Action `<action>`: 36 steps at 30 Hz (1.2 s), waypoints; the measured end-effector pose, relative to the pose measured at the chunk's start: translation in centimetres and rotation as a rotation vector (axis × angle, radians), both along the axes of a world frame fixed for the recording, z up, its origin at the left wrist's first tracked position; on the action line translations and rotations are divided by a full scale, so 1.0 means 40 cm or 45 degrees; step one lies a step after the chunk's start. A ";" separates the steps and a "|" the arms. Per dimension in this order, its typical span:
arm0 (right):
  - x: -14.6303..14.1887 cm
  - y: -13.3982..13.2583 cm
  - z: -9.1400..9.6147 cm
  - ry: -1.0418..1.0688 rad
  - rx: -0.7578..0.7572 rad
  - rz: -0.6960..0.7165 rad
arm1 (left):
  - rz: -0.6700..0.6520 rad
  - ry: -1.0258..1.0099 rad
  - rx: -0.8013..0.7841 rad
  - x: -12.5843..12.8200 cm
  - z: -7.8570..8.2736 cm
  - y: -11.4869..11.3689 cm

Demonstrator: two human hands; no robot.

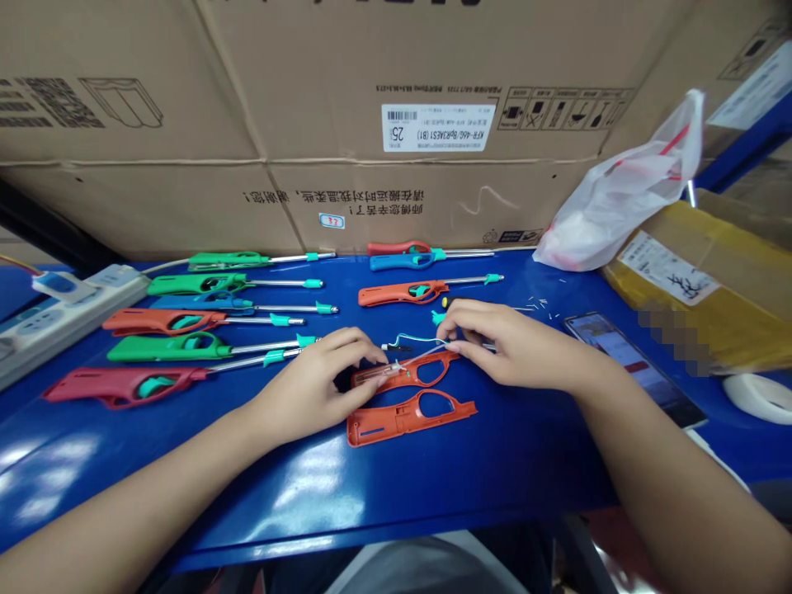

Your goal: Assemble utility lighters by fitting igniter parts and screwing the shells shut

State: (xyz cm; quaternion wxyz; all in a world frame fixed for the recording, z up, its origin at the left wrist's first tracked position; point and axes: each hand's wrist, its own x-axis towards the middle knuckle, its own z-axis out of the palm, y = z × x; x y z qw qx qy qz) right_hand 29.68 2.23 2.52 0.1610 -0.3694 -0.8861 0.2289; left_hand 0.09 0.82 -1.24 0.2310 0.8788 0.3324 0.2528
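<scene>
Two orange lighter shell halves lie on the blue table: an empty one nearer me and one with inner parts just behind it. My left hand rests on the left end of the filled half, fingers closed on it. At the shell's right end, the fingers of my right hand pinch a thin white and teal wire that runs toward a small black part. A teal piece lies just above my right hand.
Several finished long lighters, green, red, orange and blue, lie at left and behind. A power strip sits far left. A phone, a tape roll, a yellow parcel and a plastic bag are at right. Cardboard boxes wall the back.
</scene>
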 end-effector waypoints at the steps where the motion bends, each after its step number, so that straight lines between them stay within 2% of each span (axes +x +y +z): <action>1: 0.000 -0.001 0.001 0.016 0.005 0.005 | 0.029 0.021 -0.005 0.001 -0.004 0.003; 5: -0.002 -0.003 0.005 0.087 0.047 0.016 | 0.062 0.071 -0.027 0.004 -0.012 0.011; 10: 0.004 -0.009 0.015 0.168 0.088 -0.014 | 0.107 0.033 0.069 0.004 -0.001 0.005; 15: 0.018 -0.014 0.025 -0.078 -0.113 0.065 | -0.165 0.104 0.048 -0.005 0.017 -0.001; 18: 0.023 -0.012 0.019 -0.197 -0.228 0.098 | -0.203 0.199 0.049 -0.006 0.019 0.000; 20: 0.026 -0.007 0.013 -0.235 -0.240 0.112 | -0.201 0.234 0.053 -0.006 0.018 0.002; 26: -0.003 -0.009 -0.001 -0.215 -0.128 0.079 | -0.121 0.261 0.071 -0.005 0.010 0.011; 31: -0.059 -0.025 -0.037 -0.149 0.035 0.126 | -0.078 0.280 0.152 0.001 -0.004 0.011; 36: -0.070 -0.023 -0.050 -0.155 0.131 0.157 | -0.051 0.254 0.167 0.004 -0.007 0.011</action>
